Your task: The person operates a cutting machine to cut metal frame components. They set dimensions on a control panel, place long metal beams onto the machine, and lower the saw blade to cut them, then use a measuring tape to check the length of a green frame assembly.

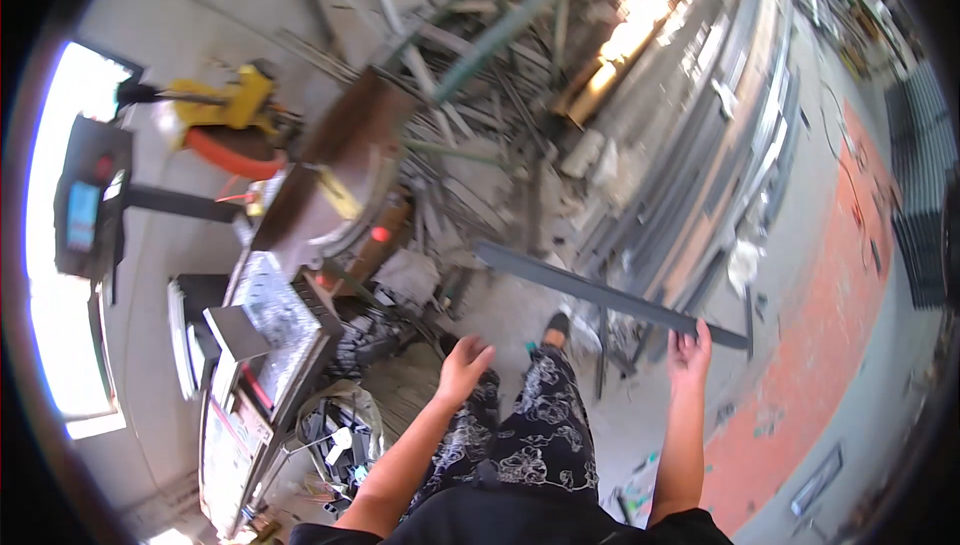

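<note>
A long dark grey metal profile [600,293] slants across the space in front of me. My right hand [690,352] grips it from the near side, close to its right end, with the fingers closed around the edge. The far left end of the profile hangs over the floor with no hand on it. My left hand [464,370] is held above my left leg, away from the profile. Its fingers are loosely bent and apart, and nothing shows in them.
To the left stands a workbench [265,290] with a yellow machine [225,105] with an orange guard and a screen [82,217] on an arm. Metal offcuts [470,170] heap up ahead. Long profiles [690,175] lie stacked at the right, beside a reddish floor strip [800,385].
</note>
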Motion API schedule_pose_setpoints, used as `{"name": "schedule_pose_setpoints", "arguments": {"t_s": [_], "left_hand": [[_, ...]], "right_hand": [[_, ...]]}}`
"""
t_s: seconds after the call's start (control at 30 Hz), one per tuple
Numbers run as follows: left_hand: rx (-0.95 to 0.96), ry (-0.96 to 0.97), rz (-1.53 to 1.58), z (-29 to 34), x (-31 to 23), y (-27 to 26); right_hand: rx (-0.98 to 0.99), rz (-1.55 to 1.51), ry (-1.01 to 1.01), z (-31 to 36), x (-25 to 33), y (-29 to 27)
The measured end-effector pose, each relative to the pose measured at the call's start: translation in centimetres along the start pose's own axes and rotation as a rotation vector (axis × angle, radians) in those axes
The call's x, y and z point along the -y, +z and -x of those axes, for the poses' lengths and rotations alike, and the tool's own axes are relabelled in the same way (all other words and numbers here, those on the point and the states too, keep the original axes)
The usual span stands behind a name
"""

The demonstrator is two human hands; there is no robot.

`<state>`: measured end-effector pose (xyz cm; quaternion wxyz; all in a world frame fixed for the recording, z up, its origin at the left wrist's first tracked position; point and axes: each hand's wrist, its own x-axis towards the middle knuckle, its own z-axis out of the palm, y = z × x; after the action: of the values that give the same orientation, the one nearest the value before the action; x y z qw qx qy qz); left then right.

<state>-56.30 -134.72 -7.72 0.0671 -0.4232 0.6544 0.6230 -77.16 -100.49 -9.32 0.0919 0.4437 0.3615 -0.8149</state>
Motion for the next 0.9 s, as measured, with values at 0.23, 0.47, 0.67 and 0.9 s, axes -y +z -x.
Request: {"name": "schedule_pose_setpoints", "arguments": {"t_s": [0.23, 0.47, 0.67, 0.9], "left_hand": [[-0.065, 0.425, 0.74, 3.1, -16.9, -1.1], [-0.287, 0.437, 0.906, 4.8, -19.4, -7.7], [-0.433, 0.61, 0.832, 4.9, -18.3, -17.0], [-0.466, 0.798, 0.681, 8.5, -17.9, -28.1]], "right_hand": [[0.168, 0.085, 0.151, 2.9, -0.1, 5.9], [0.222, 0.224, 0.21, 5.6, -4.6, 12.9], [0.315, 0.323, 0.247, 9.3, -12.1, 19.1], [0.326, 0.388, 0.5, 13.4, -25.7, 25.2]]}}
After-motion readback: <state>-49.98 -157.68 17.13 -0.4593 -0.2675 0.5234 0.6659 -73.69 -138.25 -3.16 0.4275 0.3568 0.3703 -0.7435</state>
